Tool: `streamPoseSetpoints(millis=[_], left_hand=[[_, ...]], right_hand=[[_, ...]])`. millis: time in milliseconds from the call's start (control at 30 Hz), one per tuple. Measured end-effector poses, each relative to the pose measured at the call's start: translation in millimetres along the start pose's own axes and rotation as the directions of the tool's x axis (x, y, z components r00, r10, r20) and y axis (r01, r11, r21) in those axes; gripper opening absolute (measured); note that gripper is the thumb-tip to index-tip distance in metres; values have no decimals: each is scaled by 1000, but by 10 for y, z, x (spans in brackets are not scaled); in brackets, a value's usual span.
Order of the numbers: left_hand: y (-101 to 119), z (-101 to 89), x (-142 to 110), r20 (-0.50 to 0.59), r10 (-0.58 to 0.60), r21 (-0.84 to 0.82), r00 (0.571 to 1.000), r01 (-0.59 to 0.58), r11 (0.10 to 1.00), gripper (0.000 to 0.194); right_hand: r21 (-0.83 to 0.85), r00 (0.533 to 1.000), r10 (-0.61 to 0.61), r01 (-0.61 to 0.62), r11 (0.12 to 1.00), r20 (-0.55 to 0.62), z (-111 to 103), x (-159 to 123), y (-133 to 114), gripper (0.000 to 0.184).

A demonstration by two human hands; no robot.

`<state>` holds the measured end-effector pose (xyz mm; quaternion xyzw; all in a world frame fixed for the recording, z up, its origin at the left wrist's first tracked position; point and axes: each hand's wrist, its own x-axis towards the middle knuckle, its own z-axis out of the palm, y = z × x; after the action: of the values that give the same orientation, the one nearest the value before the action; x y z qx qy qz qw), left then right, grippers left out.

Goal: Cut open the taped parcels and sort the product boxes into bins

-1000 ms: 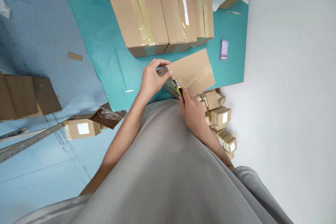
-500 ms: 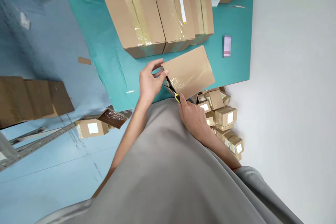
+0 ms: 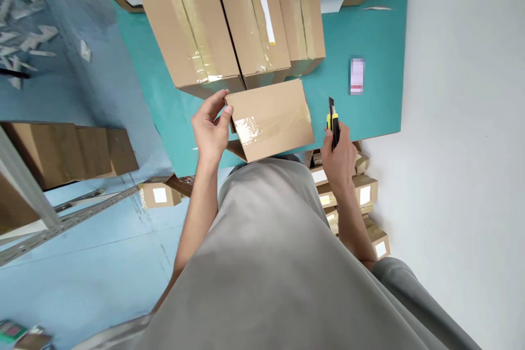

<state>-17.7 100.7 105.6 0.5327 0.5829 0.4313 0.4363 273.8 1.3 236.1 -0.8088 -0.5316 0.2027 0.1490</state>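
Note:
A small cardboard box with clear tape across it lies at the front edge of the teal-covered table. My left hand pinches the box's left upper corner between thumb and fingers. At the box's left end a flap hangs loose. To the right of the box, my right hand is wrapped round a yellow and black box cutter. The cutter stands apart from the box with its blade pointing away from me.
Three taped cardboard boxes stand side by side behind the small box. A blurred pink-and-white item lies on the right of the table. Stacked boxes are below at right; a metal rack is at left.
My right hand has drawn the box cutter away from the box's left end and moved it right. The small box has turned slightly, with my left hand still at its corner.

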Motion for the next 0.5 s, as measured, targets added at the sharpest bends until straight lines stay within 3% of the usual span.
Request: streamPoseSetpoints(millis=[133, 200, 267, 367, 500], left_hand=[[404, 241, -54, 12, 119, 173, 993, -119, 978, 50], [645, 471, -125, 157, 186, 247, 970, -221, 943, 49], [819, 724, -181, 354, 201, 285, 913, -310, 907, 50], [895, 999, -215, 519, 161, 325, 839, -368, 871, 52], [823, 1070, -221, 538, 135, 370, 832, -377, 849, 49]], right_hand=[[187, 990, 37, -63, 980, 139, 153, 217, 343, 63], [209, 976, 50, -95, 973, 213, 176, 206, 357, 61], [215, 966, 45, -102, 971, 256, 176, 185, 335, 59], [195, 956, 33, -94, 976, 292, 173, 186, 320, 57], [117, 944, -7, -34, 993, 330, 168, 208, 322, 58]])
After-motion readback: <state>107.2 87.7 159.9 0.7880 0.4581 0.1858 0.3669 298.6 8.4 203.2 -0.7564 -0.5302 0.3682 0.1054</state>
